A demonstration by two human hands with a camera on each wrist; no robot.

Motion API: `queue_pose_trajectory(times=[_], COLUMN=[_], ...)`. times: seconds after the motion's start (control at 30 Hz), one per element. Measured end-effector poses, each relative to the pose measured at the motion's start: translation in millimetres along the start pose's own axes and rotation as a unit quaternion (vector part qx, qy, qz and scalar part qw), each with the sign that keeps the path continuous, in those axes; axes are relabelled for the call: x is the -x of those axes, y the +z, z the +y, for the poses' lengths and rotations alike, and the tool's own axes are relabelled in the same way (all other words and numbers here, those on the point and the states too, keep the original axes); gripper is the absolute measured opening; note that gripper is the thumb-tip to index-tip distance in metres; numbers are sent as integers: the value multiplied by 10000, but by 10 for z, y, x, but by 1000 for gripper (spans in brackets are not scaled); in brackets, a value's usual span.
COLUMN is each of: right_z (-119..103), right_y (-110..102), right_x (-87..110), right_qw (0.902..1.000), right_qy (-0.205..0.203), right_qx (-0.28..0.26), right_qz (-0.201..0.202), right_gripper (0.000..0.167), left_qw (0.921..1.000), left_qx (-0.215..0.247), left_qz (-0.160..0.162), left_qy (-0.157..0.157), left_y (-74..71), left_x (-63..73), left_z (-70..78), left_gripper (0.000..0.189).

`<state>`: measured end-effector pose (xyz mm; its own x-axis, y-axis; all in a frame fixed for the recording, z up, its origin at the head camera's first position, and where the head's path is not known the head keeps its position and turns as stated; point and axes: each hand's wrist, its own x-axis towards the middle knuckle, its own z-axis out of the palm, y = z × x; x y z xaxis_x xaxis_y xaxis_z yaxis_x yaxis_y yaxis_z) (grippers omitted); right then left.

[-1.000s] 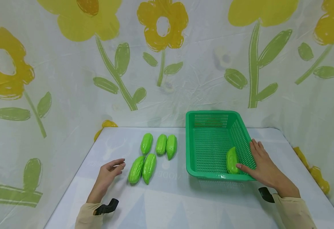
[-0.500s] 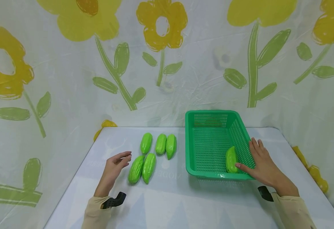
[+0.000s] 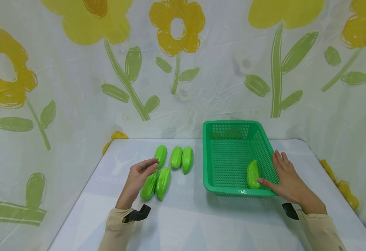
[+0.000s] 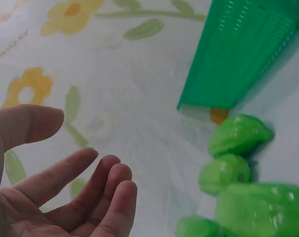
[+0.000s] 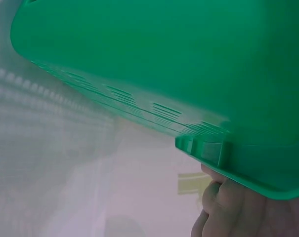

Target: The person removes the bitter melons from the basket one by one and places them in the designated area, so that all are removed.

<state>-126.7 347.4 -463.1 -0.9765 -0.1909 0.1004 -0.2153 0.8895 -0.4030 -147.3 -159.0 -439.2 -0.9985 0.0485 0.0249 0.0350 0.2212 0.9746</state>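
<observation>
My left hand (image 3: 139,178) hovers over the left-hand group of gourds with fingers loosely bent and nothing between them. Beneath it lie two bright green ridged gourds, the nearer-left gourd (image 3: 148,188) partly hidden by the hand and another gourd (image 3: 162,184) beside it. Behind the fingertips shows a further gourd (image 3: 161,153); two more, a gourd (image 3: 176,157) and a pointed gourd (image 3: 187,160), lie side by side to its right. My right hand (image 3: 291,184) holds the right side of a green plastic basket (image 3: 205,160), thumb over the rim and fingers along the outside. One gourd (image 3: 252,176) lies inside.
The basket stands toward the back right of a pale printed table (image 3: 183,219). A white curtain (image 3: 214,94) with yellow flowers hangs behind the table and along both sides. Black wrist devices sit on both forearms, the left device (image 3: 137,213) nearer the gourds.
My left hand has moved right and away from me, from beside the gourds to over them. The right hand keeps its hold on the basket, and the gourds have not moved.
</observation>
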Motion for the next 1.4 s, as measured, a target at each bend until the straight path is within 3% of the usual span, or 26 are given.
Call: queue_pose_trajectory(times=[0.2, 0.37, 0.67, 0.8, 1.0, 1.2, 1.4], right_z=[-9, -5, -15, -15, -22, -39, -31], right_y=[-8, 2, 5, 3, 13, -3, -6], right_x=[-6, 0, 11, 11, -3, -5, -4], right_qw=[10000, 10000, 10000, 10000, 10000, 10000, 10000], right_qy=[14, -8, -17, -3, 5, 5, 15], right_qx=[7, 23, 20, 36, -8, 12, -9], right_qz=[-24, 15, -5, -13, -38, -41, -42], right_gripper=[116, 116, 116, 116, 116, 116, 116], left_qw=[9988, 9942, 9878, 9845, 9838, 9802, 9814], left_qx=[189, 476, 828, 1082, 1176, 1362, 1385], left_qz=[-225, -577, -602, -714, -974, -1105, -1158], left_qy=[381, 770, 1176, 1184, 945, 921, 658], left_y=[152, 321, 793, 1073, 1480, 1801, 2094], left_x=[-79, -155, -280, -343, -363, -387, -396], left_z=[155, 379, 761, 787, 747, 741, 685], left_gripper=[42, 39, 31, 31, 32, 30, 27])
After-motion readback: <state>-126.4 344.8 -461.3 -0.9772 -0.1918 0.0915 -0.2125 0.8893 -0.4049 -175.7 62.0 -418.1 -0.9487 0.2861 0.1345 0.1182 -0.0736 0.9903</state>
